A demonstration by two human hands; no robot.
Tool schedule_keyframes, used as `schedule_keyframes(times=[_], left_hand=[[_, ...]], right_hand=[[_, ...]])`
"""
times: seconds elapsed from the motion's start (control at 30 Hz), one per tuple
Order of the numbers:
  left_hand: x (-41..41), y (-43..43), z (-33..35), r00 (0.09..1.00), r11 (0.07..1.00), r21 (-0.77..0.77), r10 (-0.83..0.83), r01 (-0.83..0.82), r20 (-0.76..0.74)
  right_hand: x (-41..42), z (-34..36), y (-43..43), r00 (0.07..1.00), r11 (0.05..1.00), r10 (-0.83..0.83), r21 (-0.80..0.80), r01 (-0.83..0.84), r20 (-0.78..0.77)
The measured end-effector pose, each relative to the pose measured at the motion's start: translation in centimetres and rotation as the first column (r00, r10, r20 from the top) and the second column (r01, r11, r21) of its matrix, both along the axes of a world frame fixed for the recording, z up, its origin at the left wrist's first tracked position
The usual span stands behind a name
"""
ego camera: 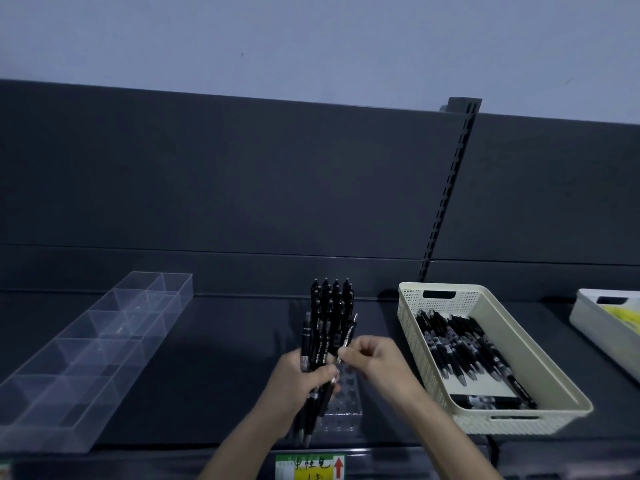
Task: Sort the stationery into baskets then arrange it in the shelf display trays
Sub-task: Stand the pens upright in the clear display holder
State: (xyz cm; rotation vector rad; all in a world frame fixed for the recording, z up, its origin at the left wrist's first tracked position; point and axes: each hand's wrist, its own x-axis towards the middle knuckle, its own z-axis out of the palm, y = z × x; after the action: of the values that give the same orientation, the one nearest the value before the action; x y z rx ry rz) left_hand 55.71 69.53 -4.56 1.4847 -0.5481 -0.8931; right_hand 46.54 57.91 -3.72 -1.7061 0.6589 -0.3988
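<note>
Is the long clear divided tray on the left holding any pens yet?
No, the clear divided tray shows only bare compartments; the black pens sit in the cream basket and the left hand.

My left hand (300,382) fisted tight, knuckles up; my right hand (372,358) pinching thumb to forefinger, wrists close.

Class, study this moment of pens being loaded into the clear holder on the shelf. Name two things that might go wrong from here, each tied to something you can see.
1. The left hand grips a loose bundle of pens; some may slip out while the right hand pulls one free.
2. The clear holder sits near the shelf's front edge; a nudge might tip its standing pens.
</note>
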Motion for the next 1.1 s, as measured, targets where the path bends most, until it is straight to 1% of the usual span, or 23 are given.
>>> schedule_keyframes(times=[0.03,0.1,0.17,0.2,0.27,0.4,0.47,0.57,0.77,0.9,0.97,1.03,1.1], left_hand=[[0.3,0.2,-0.1,1.0,1.0,0.017,0.022,-0.022,0.017],[1.0,0.8,-0.1,0.996,0.996,0.046,0.076,-0.078,0.046],[1.8,1.4,-0.2,0.991,0.993,0.066,0.092,-0.099,0.102],[2.0,1.6,-0.2,0.987,0.992,0.079,0.086,-0.097,0.134],[2.3,1.8,-0.5,0.987,0.991,0.097,0.074,-0.088,0.14],[2.5,1.9,-1.0,0.995,0.989,0.105,0.1,-0.099,0.001],[2.6,2.1,-1.2,0.995,0.988,0.114,0.1,-0.101,0.012],[2.8,2.5,-1.1,0.995,0.99,0.107,0.092,-0.095,0.039],[2.7,2.9,-0.7,0.995,0.995,0.032,0.098,-0.098,0.007],[2.5,2.9,-0.4,0.996,0.996,0.009,0.091,-0.091,-0.007],[2.4,2.8,-0.3,0.997,0.997,-0.001,0.075,-0.075,-0.013],[2.3,2.7,-0.1,0.998,0.998,-0.021,0.054,-0.055,-0.024],[2.0,2.5,-0.1,0.999,0.999,-0.036,0.027,-0.028,-0.027]], right_hand=[[-0.2,0.5,-0.2,0.999,0.999,-0.045,-0.017,0.045,0.012],[-0.6,1.5,-1.5,0.986,0.981,-0.157,-0.11,0.162,0.051],[-0.6,2.2,-3.3,0.969,0.928,-0.239,-0.279,0.247,0.064],[-0.3,2.3,-4.0,0.964,0.896,-0.261,-0.356,0.264,0.056],[0.3,2.1,-4.5,0.965,0.855,-0.257,-0.455,0.25,0.046],[1.9,0.8,-3.9,0.97,0.786,-0.236,-0.598,0.157,-0.057],[2.3,-0.3,-3.6,0.967,0.759,-0.224,-0.644,0.097,-0.118],[2.7,-1.7,-3.2,0.96,0.763,-0.204,-0.646,0.033,-0.191],[3.1,-2.5,-3.0,0.953,0.774,-0.232,-0.63,0.061,-0.193],[2.8,-2.3,-2.8,0.95,0.806,-0.242,-0.586,0.084,-0.197],[2.2,-2.1,-2.4,0.947,0.804,-0.29,-0.572,0.165,-0.135],[1.6,-1.4,-1.2,0.954,0.804,-0.298,-0.545,0.237,-0.025],[1.3,-0.4,0.3,0.979,0.877,-0.2,-0.44,0.194,0.032]])
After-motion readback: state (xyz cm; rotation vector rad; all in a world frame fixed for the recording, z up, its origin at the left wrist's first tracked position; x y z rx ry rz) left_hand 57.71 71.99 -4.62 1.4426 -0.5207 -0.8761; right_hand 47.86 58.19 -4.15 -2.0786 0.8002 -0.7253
